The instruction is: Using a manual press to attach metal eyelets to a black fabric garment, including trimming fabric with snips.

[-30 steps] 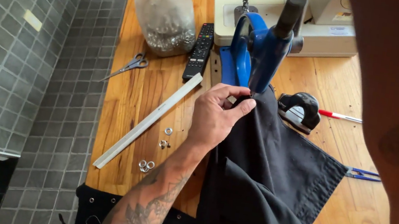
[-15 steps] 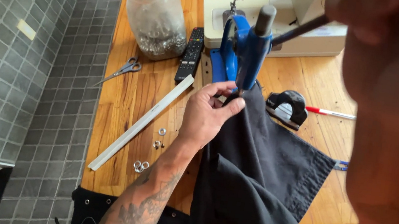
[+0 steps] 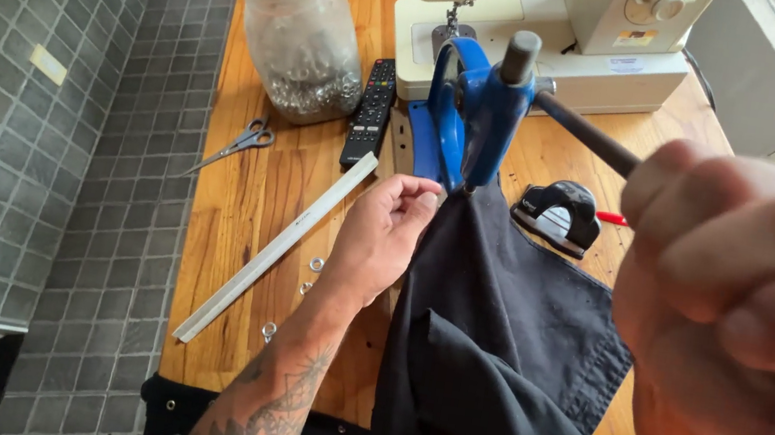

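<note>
- The left hand (image 3: 383, 237) pinches the top edge of a black fabric garment (image 3: 501, 345) with its fingers (image 3: 416, 196) closed on the cloth, right under the head of a blue hand press (image 3: 469, 108).
- The right hand (image 3: 748, 309), very near the camera and blurred, is closed around the press's dark lever handle (image 3: 586, 134).
- The garment hangs from the press over the near edge of the wooden desk (image 3: 249, 198).
- Left of the hand: a long white ruler (image 3: 277, 248), small metal eyelets (image 3: 311, 275), scissors (image 3: 236, 144).
- Far side: glass jar of metal rings (image 3: 301, 29), black remote (image 3: 370, 111), cream sewing machine (image 3: 555, 29) with a small yellow-red label (image 3: 640, 39).
- Right: black tape measure (image 3: 558, 213).
</note>
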